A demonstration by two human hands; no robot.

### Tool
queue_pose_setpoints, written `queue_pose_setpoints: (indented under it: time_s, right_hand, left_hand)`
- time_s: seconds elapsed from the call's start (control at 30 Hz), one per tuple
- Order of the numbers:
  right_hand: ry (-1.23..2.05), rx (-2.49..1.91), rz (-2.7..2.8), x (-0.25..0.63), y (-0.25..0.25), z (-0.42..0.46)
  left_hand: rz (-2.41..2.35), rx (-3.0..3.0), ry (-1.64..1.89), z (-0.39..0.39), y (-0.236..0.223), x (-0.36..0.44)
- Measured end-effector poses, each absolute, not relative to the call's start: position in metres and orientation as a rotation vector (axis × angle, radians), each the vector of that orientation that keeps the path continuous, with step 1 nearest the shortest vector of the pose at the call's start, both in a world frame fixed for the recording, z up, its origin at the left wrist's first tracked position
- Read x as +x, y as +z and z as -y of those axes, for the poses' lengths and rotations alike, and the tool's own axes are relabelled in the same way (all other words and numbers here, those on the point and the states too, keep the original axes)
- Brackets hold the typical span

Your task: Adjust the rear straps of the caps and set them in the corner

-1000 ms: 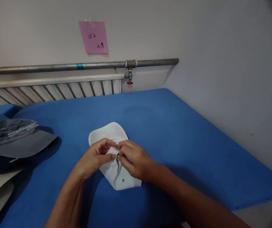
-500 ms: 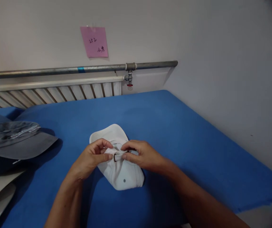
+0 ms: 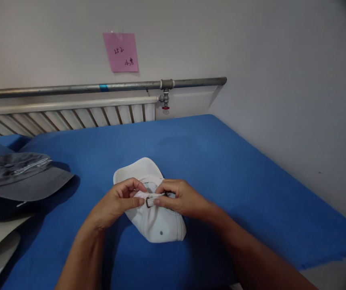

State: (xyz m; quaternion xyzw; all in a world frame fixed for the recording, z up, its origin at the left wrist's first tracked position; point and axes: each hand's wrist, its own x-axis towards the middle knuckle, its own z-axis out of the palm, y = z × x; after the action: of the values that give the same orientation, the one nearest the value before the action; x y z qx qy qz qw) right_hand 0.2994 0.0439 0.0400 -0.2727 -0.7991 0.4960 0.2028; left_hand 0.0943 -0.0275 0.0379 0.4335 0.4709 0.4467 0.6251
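Observation:
A white cap (image 3: 154,223) lies on the blue tabletop (image 3: 221,169), its brim pointing away from me. Across its back runs a white strap with a small metal buckle (image 3: 147,201). My left hand (image 3: 117,203) pinches the strap just left of the buckle. My right hand (image 3: 183,199) grips the strap on the right side of the buckle, fingers curled over it. Both hands rest on the cap and hide much of its crown.
A grey cap (image 3: 18,177) lies at the left on a stack of other caps. A radiator (image 3: 70,114) and a metal pipe (image 3: 100,86) run along the back wall under a pink note (image 3: 121,51). A wall borders the table's right edge.
My hands have drawn a little apart along the strap, so the buckle and a length of strap now show between them. The cap has shifted slightly toward me.

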Motion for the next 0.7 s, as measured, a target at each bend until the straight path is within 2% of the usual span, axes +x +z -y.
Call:
queue_pose_setpoints:
  time_s: [0.17,0.4,0.7]
  right_hand:
    - [1.383,-0.816,2.216,0.299,0.037,-0.044]
    - [1.275,-0.755,2.183,0.298,0.035,-0.044]
    - [1.284,-0.747,2.230,0.300,0.039,-0.041]
  left_hand:
    - [-1.101,1.106,0.946,0.028,0.039,0.096]
    - [-1.324,1.606,0.917,0.026,0.042,0.101]
    - [-1.381,1.614,0.726,0.031,0.049,0.105]
